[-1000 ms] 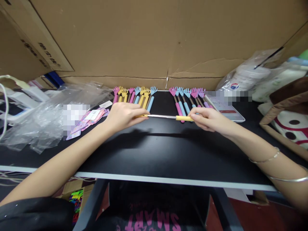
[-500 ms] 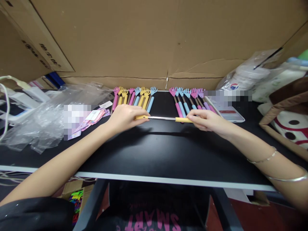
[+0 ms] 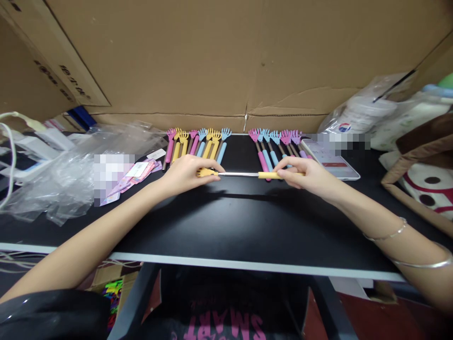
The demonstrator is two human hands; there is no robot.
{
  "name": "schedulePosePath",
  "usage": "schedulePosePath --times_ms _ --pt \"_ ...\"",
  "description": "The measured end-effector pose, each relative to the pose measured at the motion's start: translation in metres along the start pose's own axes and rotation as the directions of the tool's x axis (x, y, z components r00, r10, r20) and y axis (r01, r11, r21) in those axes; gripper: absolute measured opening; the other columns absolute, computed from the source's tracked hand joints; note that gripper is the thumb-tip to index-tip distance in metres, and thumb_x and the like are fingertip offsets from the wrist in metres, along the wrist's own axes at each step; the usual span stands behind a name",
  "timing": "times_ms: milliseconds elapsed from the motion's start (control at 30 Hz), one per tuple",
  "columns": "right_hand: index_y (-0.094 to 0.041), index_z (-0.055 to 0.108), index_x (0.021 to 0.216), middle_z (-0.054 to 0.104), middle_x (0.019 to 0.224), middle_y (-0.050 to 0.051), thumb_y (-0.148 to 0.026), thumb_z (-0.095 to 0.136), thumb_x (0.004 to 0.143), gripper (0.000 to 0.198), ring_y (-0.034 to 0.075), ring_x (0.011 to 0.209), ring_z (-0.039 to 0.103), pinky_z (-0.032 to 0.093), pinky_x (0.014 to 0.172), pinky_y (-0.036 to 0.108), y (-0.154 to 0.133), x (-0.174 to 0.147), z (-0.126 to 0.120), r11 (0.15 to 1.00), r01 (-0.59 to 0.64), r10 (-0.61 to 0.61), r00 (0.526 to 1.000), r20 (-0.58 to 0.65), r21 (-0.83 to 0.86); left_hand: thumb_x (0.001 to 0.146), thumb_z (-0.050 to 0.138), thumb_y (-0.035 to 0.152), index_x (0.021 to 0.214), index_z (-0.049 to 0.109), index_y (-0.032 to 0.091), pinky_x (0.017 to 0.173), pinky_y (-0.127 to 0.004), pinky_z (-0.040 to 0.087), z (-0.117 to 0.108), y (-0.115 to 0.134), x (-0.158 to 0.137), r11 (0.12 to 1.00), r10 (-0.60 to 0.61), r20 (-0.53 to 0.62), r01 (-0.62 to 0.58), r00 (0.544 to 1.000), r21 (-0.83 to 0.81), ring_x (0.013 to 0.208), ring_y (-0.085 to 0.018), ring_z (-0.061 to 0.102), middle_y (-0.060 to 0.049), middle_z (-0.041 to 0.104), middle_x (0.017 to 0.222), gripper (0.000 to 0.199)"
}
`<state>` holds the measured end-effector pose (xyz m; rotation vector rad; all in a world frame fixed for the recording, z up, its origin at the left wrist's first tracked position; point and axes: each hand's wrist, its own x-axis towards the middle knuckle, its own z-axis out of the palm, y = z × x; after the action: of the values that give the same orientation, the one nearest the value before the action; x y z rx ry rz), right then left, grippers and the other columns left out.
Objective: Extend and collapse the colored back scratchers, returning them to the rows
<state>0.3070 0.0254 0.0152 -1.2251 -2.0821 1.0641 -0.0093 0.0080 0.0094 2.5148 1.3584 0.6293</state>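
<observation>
A yellow back scratcher (image 3: 240,174) with a silver metal shaft is held level above the black desk (image 3: 219,231). My left hand (image 3: 187,172) is closed on its claw end, and my right hand (image 3: 302,172) pinches the yellow handle. Behind my left hand lies a row of pink, yellow and blue back scratchers (image 3: 207,144), claws toward the back. A second group of pink, blue and purple back scratchers (image 3: 272,151) lies behind my right hand, which hides some of their handles.
Clear plastic bags (image 3: 71,165) and pink-purple cards (image 3: 141,172) lie at the left. A phone-like white device (image 3: 336,163) rests at the right, near a bagged tub (image 3: 368,111) and a patterned bag (image 3: 424,184). Cardboard (image 3: 212,61) walls the back.
My right hand's fingers have loosened and shifted on the handle, so more of its yellow end shows. The left fingers have shifted slightly, showing more of the claw.
</observation>
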Motion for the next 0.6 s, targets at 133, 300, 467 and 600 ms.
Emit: schedulePosePath --times_ms 133,300,467,600 --pt "-0.016 0.062 0.088 0.046 0.048 -0.006 -0.056 0.065 0.080 0.040 0.006 0.044 0.035 0.021 0.044 0.024 0.0017 -0.0002 -0.0015 0.998 0.062 -0.062 0.998 0.003 -0.003 0.086 0.060 0.042 0.100 0.074 0.021 0.072 -0.024 0.043 -0.0004 0.0001 0.0004 0.999 0.010 0.027 -0.008 1.000 -0.053 0.080 -0.019 0.066 -0.003 0.074 0.085 0.029" --pt "-0.016 0.061 0.090 0.045 0.048 -0.007 -0.050 0.065 0.083 0.035 0.006 0.044 0.034 0.020 0.044 0.024 0.0023 -0.0004 -0.0019 0.992 0.124 -0.124 0.992 0.011 -0.014 0.086 0.060 0.042 0.100 0.073 0.020 0.071 -0.024 0.042 -0.0010 0.0005 0.0005 0.997 0.009 0.039 -0.006 0.999 -0.076 0.078 -0.018 0.065 -0.003 0.073 0.085 0.029" --pt "-0.016 0.062 0.090 0.043 0.049 -0.007 -0.048 0.066 0.082 0.033 0.006 0.045 0.033 0.021 0.045 0.023 0.0068 -0.0001 -0.0014 0.986 0.136 -0.137 0.991 -0.008 -0.093 0.085 0.060 0.042 0.098 0.073 0.020 0.066 -0.023 0.040 -0.0013 0.0028 0.0001 0.997 0.010 0.029 -0.008 1.000 -0.073 0.072 -0.017 0.062 -0.002 0.071 0.079 0.029" --pt "-0.017 0.062 0.092 0.049 0.052 -0.006 -0.045 0.070 0.079 0.032 0.006 0.046 0.036 0.024 0.047 0.023 0.0089 -0.0006 -0.0019 0.968 0.155 -0.159 0.987 -0.004 -0.196 0.085 0.059 0.041 0.096 0.073 0.019 0.062 -0.022 0.037 -0.0008 0.0033 -0.0001 0.998 0.017 0.019 -0.016 1.000 -0.066 0.067 -0.015 0.060 -0.002 0.070 0.077 0.028"
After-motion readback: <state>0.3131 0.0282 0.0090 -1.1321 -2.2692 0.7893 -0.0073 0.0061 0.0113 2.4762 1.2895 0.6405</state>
